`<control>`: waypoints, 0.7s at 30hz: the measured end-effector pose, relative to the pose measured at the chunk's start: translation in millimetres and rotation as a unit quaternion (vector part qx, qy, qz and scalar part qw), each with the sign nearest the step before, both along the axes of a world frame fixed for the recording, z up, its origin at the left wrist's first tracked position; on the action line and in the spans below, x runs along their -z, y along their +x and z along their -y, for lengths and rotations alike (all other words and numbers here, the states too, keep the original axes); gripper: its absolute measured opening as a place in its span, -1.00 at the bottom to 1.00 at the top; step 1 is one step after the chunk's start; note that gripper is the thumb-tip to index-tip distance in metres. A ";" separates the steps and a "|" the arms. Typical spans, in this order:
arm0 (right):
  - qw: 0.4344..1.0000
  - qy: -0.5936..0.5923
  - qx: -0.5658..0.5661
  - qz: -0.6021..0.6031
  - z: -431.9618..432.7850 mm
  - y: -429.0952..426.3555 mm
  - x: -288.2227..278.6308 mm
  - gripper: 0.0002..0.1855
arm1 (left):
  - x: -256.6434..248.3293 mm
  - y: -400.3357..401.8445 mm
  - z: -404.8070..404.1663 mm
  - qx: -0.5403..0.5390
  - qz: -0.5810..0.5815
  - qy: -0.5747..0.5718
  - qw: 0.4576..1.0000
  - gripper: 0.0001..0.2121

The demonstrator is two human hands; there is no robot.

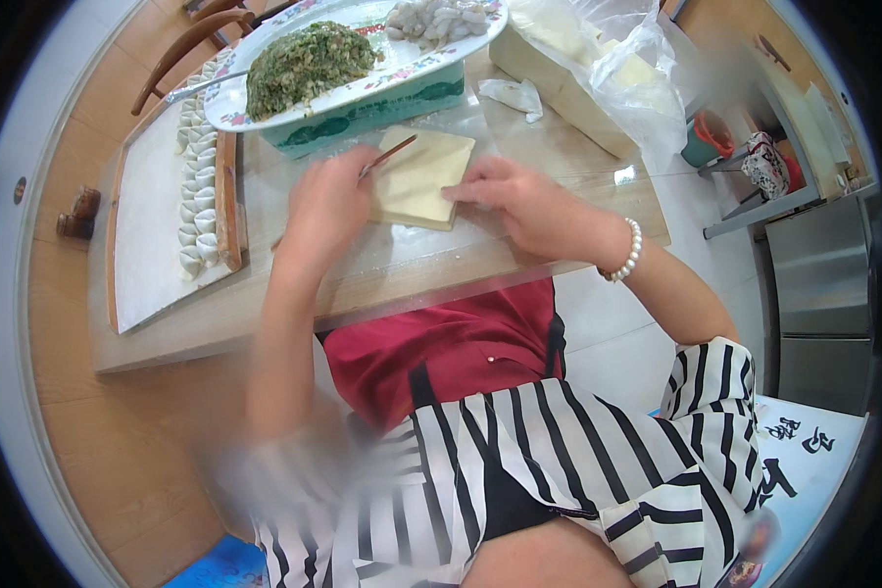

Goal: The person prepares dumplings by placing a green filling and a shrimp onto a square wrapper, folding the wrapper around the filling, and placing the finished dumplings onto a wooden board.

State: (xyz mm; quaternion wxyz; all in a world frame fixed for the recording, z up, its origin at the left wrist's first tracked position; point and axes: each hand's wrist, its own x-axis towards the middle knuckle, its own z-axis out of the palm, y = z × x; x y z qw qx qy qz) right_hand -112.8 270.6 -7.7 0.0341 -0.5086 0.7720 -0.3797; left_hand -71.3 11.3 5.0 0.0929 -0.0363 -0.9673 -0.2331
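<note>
A stack of square, pale yellow dough wrappers [428, 176] lies on the table in front of me. My left hand [331, 202] is at the stack's left edge, its fingers closed around a thin brown stick [397, 149] that slants over the upper wrapper. The thumb and forefinger of my right hand [525, 202] pinch the right edge of the wrappers. Beyond them, an oval floral platter [382, 72] rests on a green box [367, 110]. On the platter are a mound of green minced filling [309, 70] and a pile of peeled shrimp [437, 22].
At left, a wood-framed tray [147, 213] carries rows of folded dumplings [204, 197]. A metal spoon handle [206, 86] juts over it from the platter. Back right stands a box [558, 95] with plastic-wrapped wrappers [625, 70]; crumpled white wrap [513, 97] lies beside it.
</note>
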 end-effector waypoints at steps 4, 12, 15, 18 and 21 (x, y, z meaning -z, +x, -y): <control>0.994 -0.008 0.060 -0.088 -2.0 -18.9 -2.0 -0.69 | -9.4 -6.2 -7.8 0.000 0.012 -0.033 0.999 -0.75; 0.979 0.106 0.011 -0.173 1.7 -29.9 1.7 -0.43 | 6.9 44.6 -25.5 0.006 -0.094 -0.106 0.990 -0.79; 0.973 0.111 0.029 -0.199 7.6 -34.1 -12.8 -0.42 | 7.2 47.8 -16.7 0.020 -0.127 -0.071 0.989 -0.78; 0.965 0.148 0.003 -0.216 23.7 -27.1 10.4 -0.40 | 8.0 48.7 -22.0 0.022 -0.095 -0.117 0.988 -0.74; 0.958 0.208 -0.034 -0.192 44.4 -31.8 -14.2 -0.39 | 5.9 64.4 -22.7 -0.017 -0.087 -0.143 0.986 -0.71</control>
